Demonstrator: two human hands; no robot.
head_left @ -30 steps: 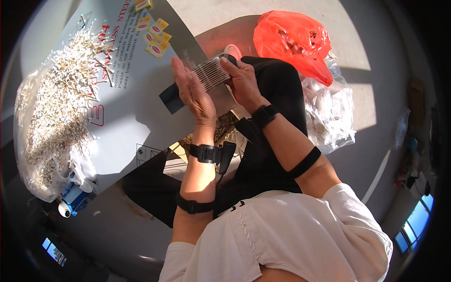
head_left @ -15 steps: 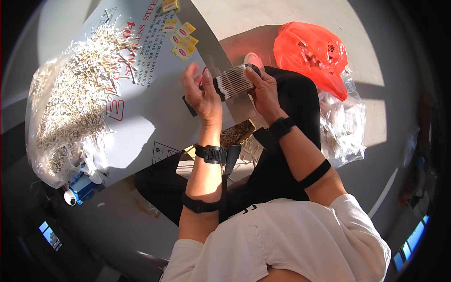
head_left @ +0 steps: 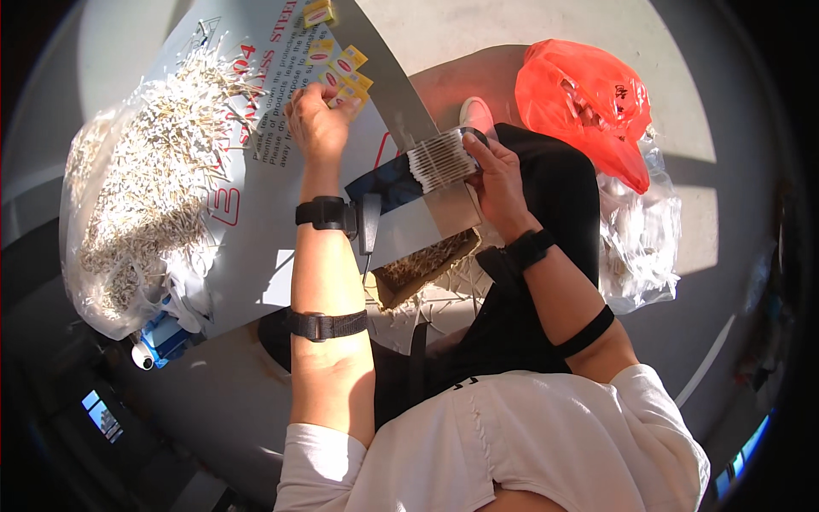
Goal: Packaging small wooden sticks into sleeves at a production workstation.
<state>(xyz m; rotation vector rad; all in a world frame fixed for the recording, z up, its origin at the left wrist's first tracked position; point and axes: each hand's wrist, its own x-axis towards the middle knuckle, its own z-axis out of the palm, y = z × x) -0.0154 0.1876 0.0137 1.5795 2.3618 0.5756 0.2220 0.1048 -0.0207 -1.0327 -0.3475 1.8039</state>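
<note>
My right hand (head_left: 497,175) is closed around one end of a flat row of cotton swabs (head_left: 439,160), thumb on top. The swabs lie side by side, white tips lined up; I cannot make out whether a clear wrapper covers them. My left hand (head_left: 320,128) is at the small yellow cards, its fingers curled and its thumb and fingertips at the lowest yellow card (head_left: 343,96). Other yellow cards (head_left: 350,60) overlap just beyond it on the grey printed sheet (head_left: 264,213).
A big clear bag spills loose cotton swabs (head_left: 153,188) at the left. Another yellow card stack (head_left: 318,13) lies at the far edge. A cardboard box (head_left: 426,269) with swabs sits before my lap. At the right are a red plastic bag (head_left: 584,102) and a clear bag (head_left: 640,239).
My left hand has left the swabs and moved left and away from me to the yellow cards. My right hand still holds the row of swabs.
</note>
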